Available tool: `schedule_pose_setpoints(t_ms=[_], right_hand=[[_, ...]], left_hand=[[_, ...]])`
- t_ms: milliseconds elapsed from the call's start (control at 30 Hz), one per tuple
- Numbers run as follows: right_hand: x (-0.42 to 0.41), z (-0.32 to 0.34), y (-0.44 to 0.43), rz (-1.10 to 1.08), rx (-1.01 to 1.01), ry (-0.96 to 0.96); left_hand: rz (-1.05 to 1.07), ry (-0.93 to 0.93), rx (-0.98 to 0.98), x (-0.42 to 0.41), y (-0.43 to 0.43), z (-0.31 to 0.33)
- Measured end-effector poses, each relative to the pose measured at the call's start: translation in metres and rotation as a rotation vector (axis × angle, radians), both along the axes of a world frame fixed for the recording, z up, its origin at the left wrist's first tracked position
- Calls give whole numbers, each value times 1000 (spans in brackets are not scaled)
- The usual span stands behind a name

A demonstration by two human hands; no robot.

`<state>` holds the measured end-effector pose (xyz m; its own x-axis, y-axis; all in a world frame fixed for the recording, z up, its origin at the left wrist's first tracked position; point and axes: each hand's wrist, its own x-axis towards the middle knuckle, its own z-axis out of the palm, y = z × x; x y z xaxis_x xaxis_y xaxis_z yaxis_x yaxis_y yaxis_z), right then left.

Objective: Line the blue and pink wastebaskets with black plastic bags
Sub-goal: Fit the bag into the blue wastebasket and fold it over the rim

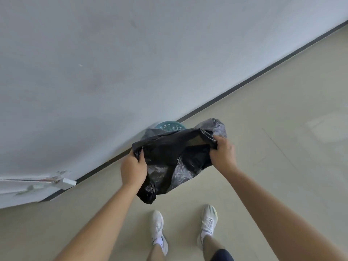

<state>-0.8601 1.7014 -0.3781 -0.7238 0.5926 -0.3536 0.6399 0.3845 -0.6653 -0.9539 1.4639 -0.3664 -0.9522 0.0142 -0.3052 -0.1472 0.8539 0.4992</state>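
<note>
both hands (133, 171) (222, 154) grip the black bag (175, 157) stretched open between them, above the blue wastebasket (170, 126)

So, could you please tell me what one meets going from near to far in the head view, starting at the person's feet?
White shoes → left hand and right hand gripping the black plastic bag → blue wastebasket → wall.

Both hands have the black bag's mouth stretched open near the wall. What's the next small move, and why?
Probably carry the black plastic bag forward and lower its hanging bottom into the teal-blue wastebasket. The left hand and right hand already hold the mouth spread apart. The basket stands by the wall just beyond the bag, half hidden behind it, and the bag hangs clear of the rim.
</note>
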Motion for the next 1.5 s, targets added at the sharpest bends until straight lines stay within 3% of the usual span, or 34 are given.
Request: schedule_pose_setpoints(t_ms=[267, 367, 533, 633, 800, 900, 1033, 1100, 1167, 1233, 1267, 1367, 1433, 1500], right_hand=[[-58, -181, -36, 38, -160, -48], [-77, -251, -55, 95, -278, -115], [-106, -346, -68, 271, -295, -241], [-123, -390, -68, 393, -250, -329], [-151, -453, -61, 525, -156, -356], [-164, -486, -58, 636, -101, -392], [-169, -512, -66, 973, 30, -677], [-166, -512, -68, 1078, 83, -733], [-163, -500, -65, 1013, 4, -626], [-157, -483, -61, 840, -79, -382], [-154, -475, -59, 775, -29, -259], [-147, -464, -53, 707, 503, -45], [-145, -469, -50, 685, 796, -21], [-148, -480, -49, 670, 776, -171]], left_hand=[[-55, 28, 35, -43, 6, -180], [-178, 43, -44, -56, -4, -251], [-414, -9, -151, -69, -15, -342], [-611, 52, -145, -83, -16, -392], [-822, 138, -319, -115, 6, -452], [-929, -25, -518, -127, 21, -478], [-1047, -376, -715, -137, 34, -512], [-1066, -442, -712, -134, 37, -516], [-1035, -444, -633, -131, 38, -504], [-1011, -336, -585, -125, 32, -483], [-1002, -209, -595, -122, 27, -474], [-941, 313, -707, -120, 13, -460], [-859, 500, -686, -123, 7, -463], [-764, 517, -647, -126, 2, -468]])
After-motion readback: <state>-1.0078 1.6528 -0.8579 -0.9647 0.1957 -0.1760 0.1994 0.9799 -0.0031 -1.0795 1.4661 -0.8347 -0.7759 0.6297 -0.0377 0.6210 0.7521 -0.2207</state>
